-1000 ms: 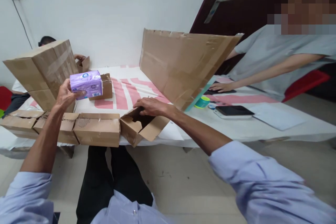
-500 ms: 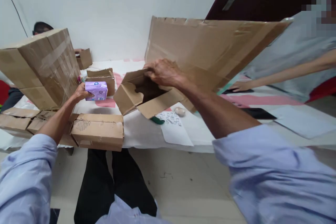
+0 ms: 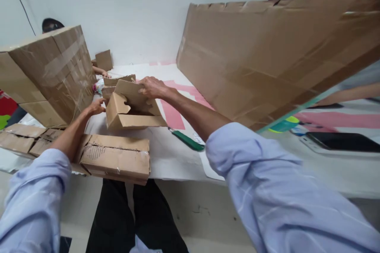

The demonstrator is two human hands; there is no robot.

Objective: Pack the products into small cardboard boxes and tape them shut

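Note:
An open cardboard box (image 3: 138,120) rests on the table in front of me, its flaps spread. My right hand (image 3: 152,87) grips its raised far flap between thumb and fingers. Just left of this box is my left hand (image 3: 96,107), fingers apart, with nothing seen in it. The purple pack is out of sight. Behind the open box stands another small carton (image 3: 111,82), partly hidden. A green-handled tool (image 3: 188,140) lies to the right of the box.
Closed cartons (image 3: 115,154) line the near edge. A tall taped box stack (image 3: 56,71) stands left, a large cardboard sheet (image 3: 252,59) right. A black phone (image 3: 347,141) lies at the right. Other people's arms show behind the stack and the sheet.
The open box has moved left and down onto the table with my right hand on its flap. The purple pack has left my left hand and is no longer visible.

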